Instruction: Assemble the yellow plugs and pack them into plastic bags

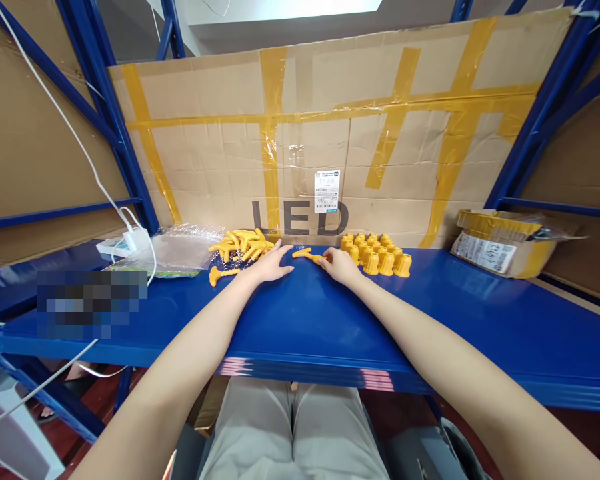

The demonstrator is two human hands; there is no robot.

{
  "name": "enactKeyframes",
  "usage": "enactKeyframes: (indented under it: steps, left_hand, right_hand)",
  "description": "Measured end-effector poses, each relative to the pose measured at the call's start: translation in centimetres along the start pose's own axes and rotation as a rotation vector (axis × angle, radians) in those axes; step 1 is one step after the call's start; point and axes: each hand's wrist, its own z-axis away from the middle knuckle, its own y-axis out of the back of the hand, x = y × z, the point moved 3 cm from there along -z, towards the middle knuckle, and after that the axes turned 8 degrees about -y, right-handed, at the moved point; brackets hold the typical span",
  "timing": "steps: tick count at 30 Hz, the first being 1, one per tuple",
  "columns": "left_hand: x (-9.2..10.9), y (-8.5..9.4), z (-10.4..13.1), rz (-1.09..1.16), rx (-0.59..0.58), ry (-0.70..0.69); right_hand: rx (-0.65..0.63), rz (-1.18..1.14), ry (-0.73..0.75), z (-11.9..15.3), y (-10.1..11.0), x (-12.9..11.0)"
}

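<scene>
My left hand point(274, 263) rests on the blue shelf point(300, 320) with its fingers spread, at the right side of a pile of yellow plastic pieces point(243, 244). A single yellow piece with a wide head point(217, 275) lies in front of the pile, beside my left wrist. The fingers of my right hand point(337, 265) pinch the end of a yellow T-shaped piece point(307, 255), whose head points left. Just right of that hand stand several yellow cups point(379, 255) in rows.
An open cardboard box point(503, 244) sits at the right back. A large taped cardboard sheet point(220, 160) stands behind the shelf. Plastic bags point(187, 248), a white adapter point(137, 239) with cables and a blurred dark object point(90, 303) are at the left.
</scene>
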Motion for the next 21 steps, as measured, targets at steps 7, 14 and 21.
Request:
enactKeyframes:
  steps: [7,14,21]
  left_hand:
    - [0.0,-0.1,0.0,-0.013,-0.012,-0.020]
    - [0.1,-0.1,0.0,-0.027,-0.052,-0.020]
    - [0.1,-0.2,0.0,-0.037,-0.054,-0.026]
  right_hand:
    - [-0.004,0.459,0.261,1.4,-0.4,-1.4]
    - [-0.105,0.523,0.284,1.1,-1.1,-1.2]
    - [-0.052,0.561,0.176,-0.3,-1.1,0.5]
